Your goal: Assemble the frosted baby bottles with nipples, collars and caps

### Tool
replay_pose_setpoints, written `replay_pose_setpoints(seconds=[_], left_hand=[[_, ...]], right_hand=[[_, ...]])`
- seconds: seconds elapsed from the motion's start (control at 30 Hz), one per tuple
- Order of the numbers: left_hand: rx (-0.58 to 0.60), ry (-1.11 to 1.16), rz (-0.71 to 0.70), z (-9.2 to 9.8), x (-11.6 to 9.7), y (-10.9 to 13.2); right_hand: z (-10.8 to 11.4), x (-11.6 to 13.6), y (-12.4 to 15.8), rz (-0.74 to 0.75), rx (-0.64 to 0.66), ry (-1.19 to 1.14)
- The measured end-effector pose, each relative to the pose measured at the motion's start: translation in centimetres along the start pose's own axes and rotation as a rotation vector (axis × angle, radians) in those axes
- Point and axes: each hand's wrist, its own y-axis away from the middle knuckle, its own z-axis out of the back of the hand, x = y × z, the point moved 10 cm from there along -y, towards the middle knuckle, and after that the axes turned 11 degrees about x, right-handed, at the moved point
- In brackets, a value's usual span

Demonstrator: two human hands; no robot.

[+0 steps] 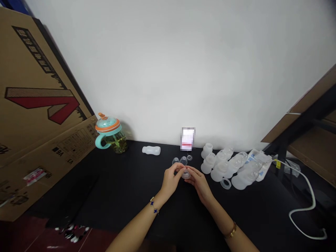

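Note:
Over the middle of the black table, my left hand (170, 181) and my right hand (201, 184) meet around a small clear bottle nipple (186, 174), apparently set in a ring. Fingertips of both hands close on it from either side and hide part of it. Just beyond my left fingers stand two clear domed pieces (183, 160), which look like nipples or caps. A small pale ring (189, 158) lies behind them. To the right of my right hand are several frosted baby bottles (219, 171), some topped with clear nipples. A loose collar ring (225, 183) rests in front of them.
A lit phone (187, 139) leans against the white wall. One frosted bottle (151, 150) lies on its side at the back. Left of it stands a teal-handled pitcher (110, 134) beside a large cardboard box (39, 105). A white cable (312, 196) curls along the right.

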Motion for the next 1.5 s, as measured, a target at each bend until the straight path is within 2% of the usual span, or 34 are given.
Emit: replay_pose_setpoints(seconds=[0.17,0.3,0.53,0.8,1.07,1.27,1.5], left_hand=[[-0.048,0.281,0.095,0.5,1.9,-0.4],[-0.045,0.462,0.177,0.3,3.1,-0.5],[-0.065,0.645,0.305,-0.2,4.5,0.0],[-0.010,0.694,0.340,-0.9,5.4,0.1],[-0.011,0.685,0.369,-1.1,5.7,0.0],[0.018,0.678,0.398,-1.4,5.0,0.0],[0.095,0.591,0.344,-1.7,3.7,0.0]], right_hand=[[-0.8,0.2,-0.2,0.022,0.059,0.041],[-0.7,0.5,-0.5,0.061,0.073,0.109],[-1.4,1.8,-0.2,0.145,0.093,0.308],[-1.5,2.2,0.0,0.180,0.091,0.360],[-1.3,2.4,0.1,0.184,0.062,0.370],[0.1,2.3,0.0,0.204,-0.018,0.337],[0.7,2.5,-0.1,0.215,-0.063,0.335]])
